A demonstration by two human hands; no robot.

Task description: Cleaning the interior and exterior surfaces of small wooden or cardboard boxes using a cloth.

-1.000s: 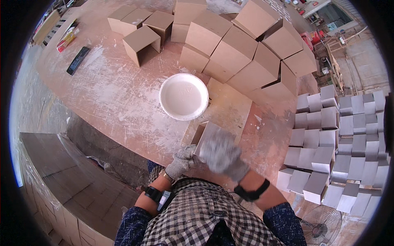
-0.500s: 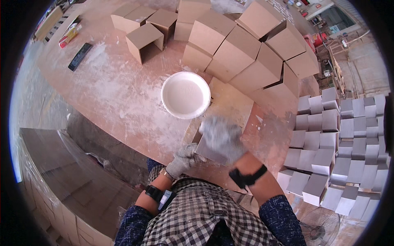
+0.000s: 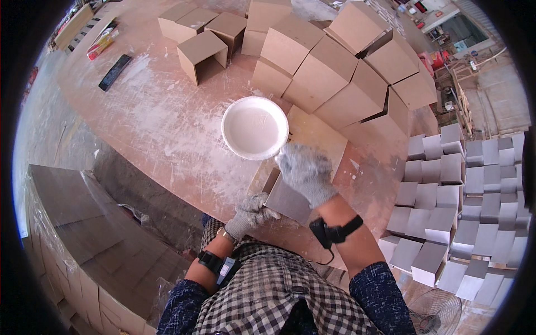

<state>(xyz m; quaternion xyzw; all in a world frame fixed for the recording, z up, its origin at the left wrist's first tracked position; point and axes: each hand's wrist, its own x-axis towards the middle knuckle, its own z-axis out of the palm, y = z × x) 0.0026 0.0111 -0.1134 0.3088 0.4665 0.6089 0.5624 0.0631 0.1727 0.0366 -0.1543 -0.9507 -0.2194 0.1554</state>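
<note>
On the table before me sits a box [image 3: 288, 201] with a grey coated top and an open side. My left hand [image 3: 249, 215], in a grey knit glove, is closed on its near left edge. My right hand [image 3: 306, 172], gloved and smeared white, is curled over the box's far part, close to the bowl; whatever is in its fingers is hidden. The white bowl [image 3: 225, 132] holds a whitish liquid [image 3: 255, 129]. A yellowish board [image 3: 326, 134] lies flat beside the bowl and reaches toward the box.
Brown open-ended boxes [image 3: 324, 72] stand stacked at the far side of the table [image 3: 167, 134]. A dark phone [image 3: 115, 72] lies far left. Rows of grey-coated boxes [image 3: 427, 195] fill the right. Film-wrapped boxes [image 3: 84, 223] stand left, a fan [image 3: 432, 312] lower right.
My right hand has moved from over the box's top up toward the bowl, and its blur is gone. My left hand stays at the box's edge. The view has shifted slightly.
</note>
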